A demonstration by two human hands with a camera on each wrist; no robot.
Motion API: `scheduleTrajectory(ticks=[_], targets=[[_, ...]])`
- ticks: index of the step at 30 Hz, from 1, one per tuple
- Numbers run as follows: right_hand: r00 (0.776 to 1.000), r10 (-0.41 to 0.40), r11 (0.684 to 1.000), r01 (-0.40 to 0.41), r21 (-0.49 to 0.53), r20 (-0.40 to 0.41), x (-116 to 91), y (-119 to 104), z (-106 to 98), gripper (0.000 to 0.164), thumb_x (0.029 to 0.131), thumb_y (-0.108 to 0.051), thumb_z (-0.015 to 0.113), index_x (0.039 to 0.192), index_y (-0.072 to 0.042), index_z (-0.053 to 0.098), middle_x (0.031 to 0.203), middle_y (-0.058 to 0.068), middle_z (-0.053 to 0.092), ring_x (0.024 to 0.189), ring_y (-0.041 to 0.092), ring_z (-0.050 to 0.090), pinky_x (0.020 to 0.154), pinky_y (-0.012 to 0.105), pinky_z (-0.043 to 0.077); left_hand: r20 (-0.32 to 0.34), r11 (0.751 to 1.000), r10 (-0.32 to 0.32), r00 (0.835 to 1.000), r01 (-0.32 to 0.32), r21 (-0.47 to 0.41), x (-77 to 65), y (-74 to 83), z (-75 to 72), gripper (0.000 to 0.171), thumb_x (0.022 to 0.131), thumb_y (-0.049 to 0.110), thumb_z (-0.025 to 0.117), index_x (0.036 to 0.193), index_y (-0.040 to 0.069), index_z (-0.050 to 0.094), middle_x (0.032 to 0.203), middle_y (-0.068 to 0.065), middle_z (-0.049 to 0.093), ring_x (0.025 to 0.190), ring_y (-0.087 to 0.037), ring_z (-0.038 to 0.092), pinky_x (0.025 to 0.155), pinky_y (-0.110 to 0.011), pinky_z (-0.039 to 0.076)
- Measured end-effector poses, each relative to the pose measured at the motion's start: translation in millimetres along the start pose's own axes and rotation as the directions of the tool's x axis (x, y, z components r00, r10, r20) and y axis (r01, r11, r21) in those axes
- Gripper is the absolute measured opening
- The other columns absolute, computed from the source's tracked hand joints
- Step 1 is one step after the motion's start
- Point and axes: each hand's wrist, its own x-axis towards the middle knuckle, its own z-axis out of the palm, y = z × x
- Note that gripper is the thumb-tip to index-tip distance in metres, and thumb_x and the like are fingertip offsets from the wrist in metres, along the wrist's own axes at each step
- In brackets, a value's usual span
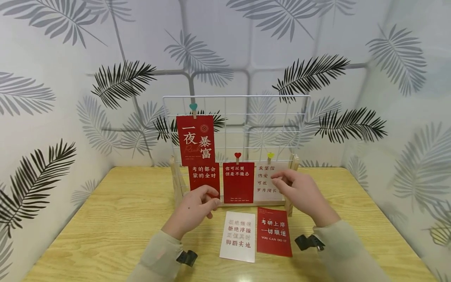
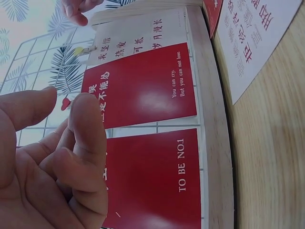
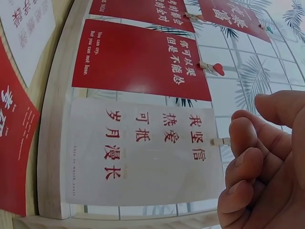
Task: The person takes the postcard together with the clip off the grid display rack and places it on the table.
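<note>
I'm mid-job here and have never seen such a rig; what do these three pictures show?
No robot: just a person's bare left hand and right hand. The wide picture comes from a camera on the head; the two sideways ones come from the left and right wrists. On the wooden table, a white card and a red card lie before a white wire grid rack. The rack carries three more red cards and another white card, with heart-topped clips. Neither grip holds anything; both hands are in front of the rack.
</note>
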Motion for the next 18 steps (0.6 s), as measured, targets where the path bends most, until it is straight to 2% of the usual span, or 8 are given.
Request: scheduleTrajectory(ticks=[12, 18], targets=[[1.000, -0.021, 1.000, 0.021, 0.007, 0.000, 6.6, -15.4, -2.2, 0.022, 0.100, -0.040, 0.063, 0.114, -0.025, 0.072, 0.080, 0.000, 0.060, 0.073, 0.022, 0.054, 0.065, 0.038, 0.046, -0.022, 1.000, 0.014, 1.000, -0.014, -0.015, -0.4, 2.3, -5.9, 0.024, 0.098, 0.023, 0.067, 0.118, 0.009, 0.064, 0.082, -0.002, 0.065, 0.069, -0.021, 0.065, 0.062, -0.037, 0.048], [0.999, -0.045, 0.999, 0.045, -0.004, -0.008, 8.8, -21.6, -5.3, 0.023, 0.100, -0.036, 0.064, 0.115, -0.020, 0.072, 0.078, 0.000, 0.061, 0.071, 0.021, 0.054, 0.064, 0.039, 0.046, -0.021, 1.000, 0.025, 0.999, -0.025, -0.006, -1.4, 3.7, -10.7, 0.023, 0.098, 0.023, 0.067, 0.117, 0.009, 0.064, 0.081, -0.001, 0.066, 0.069, -0.020, 0.065, 0.063, -0.037, 0.048]])
